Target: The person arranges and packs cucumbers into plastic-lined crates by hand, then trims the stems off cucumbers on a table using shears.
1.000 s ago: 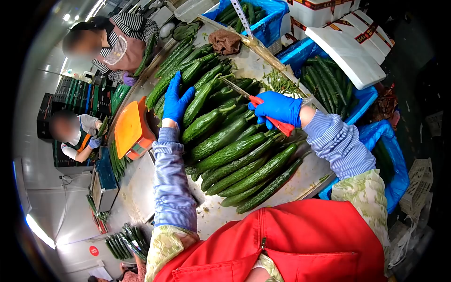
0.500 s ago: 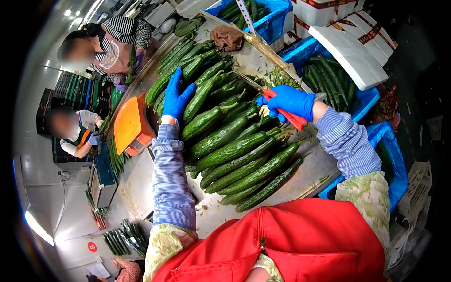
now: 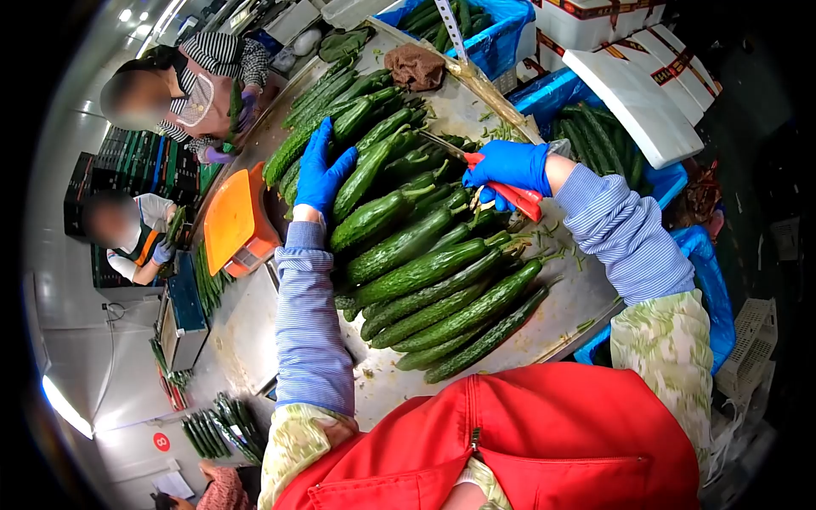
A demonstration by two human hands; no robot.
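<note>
Steel sheeting, dull and scratched, covers the long bench (image 3: 255,323), which runs away toward two other people handling produce at its far end. Most of its near half lies under a heap of cucumbers (image 3: 425,280): long, dark green, ridged and faintly glossy, laid roughly parallel with stem ends toward the right. Those nearest the body look tidy at the tips, while several in the middle still carry pale stalks, so the trimming seems partly done with plenty left. Green offcuts (image 3: 510,132) litter the bench edge beyond. An orange scale (image 3: 231,223) sits just left of the heap. The left hand (image 3: 321,174), in a blue rubber glove, rests flat and open-fingered on the pile, gripping nothing. The right hand (image 3: 510,166), gloved alike, has its grip closed round red-handled scissors (image 3: 489,174), blades pointing at the stem ends.
</note>
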